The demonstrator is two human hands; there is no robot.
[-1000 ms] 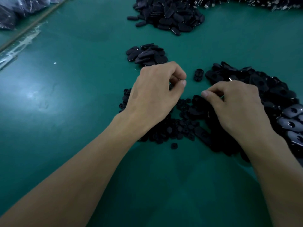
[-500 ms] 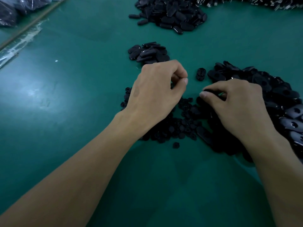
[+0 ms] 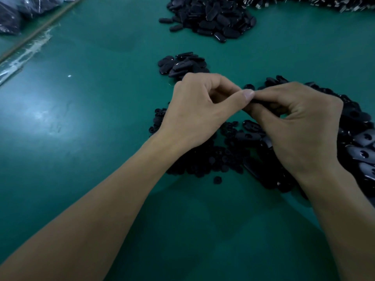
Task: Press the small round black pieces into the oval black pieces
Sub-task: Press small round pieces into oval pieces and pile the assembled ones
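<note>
The oval piece (image 3: 263,102) is held up above the counter (image 3: 101,138) between the two hands, and only a dark sliver of it shows. The right hand (image 3: 300,126) pinches it between thumb and forefinger. The left hand (image 3: 198,110), fingers curled, bears on its left end with the thumb, tip to tip with the right forefinger. Whether a round piece sits under that thumb is hidden, though the pose suggests the pressing is in hand. To do it well, I judge, hold the oval piece flat and backed from beneath by the fingers. Set the round piece squarely over the hole and push straight down with the thumb pad rather than the nail, so it seats evenly and neither cocks nor springs away. Feel it go home before letting go. Directly below the hands lies the round heap (image 3: 211,159), with a stray round (image 3: 217,180) towards the near edge. The oval heap (image 3: 361,138), holes showing, runs to the right edge. A small pile (image 3: 182,64) of ovals lies just beyond the left hand, likely where the joined piece belongs, and a large pile (image 3: 213,19) lies at the far edge.
</note>
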